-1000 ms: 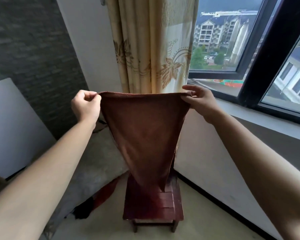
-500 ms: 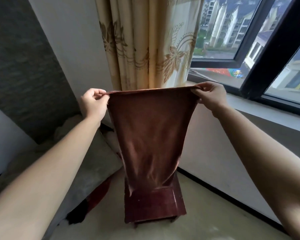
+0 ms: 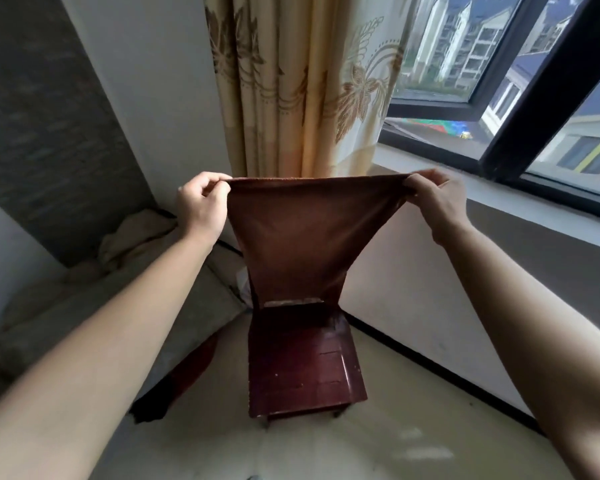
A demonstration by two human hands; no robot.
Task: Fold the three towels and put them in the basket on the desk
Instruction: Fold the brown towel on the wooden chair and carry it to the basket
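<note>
A brown towel (image 3: 302,237) hangs in the air in front of me, stretched flat along its top edge. My left hand (image 3: 201,206) pinches its top left corner. My right hand (image 3: 433,199) pinches the top right corner. The cloth narrows downward and its lower edge hangs just above the back of a dark red wooden stool (image 3: 302,368). No basket or desk is in view, and no other towel is plainly visible.
The stool stands on a pale floor in a corner. A grey couch (image 3: 94,306) with a beige crumpled cloth (image 3: 132,237) lies to the left. A patterned curtain (image 3: 302,84) hangs behind, with a window sill (image 3: 499,202) and open window to the right.
The towel's lower edge has risen off the stool's seat and hangs shorter. Both hands kept their grip on the top corners, and the view tilted down.
</note>
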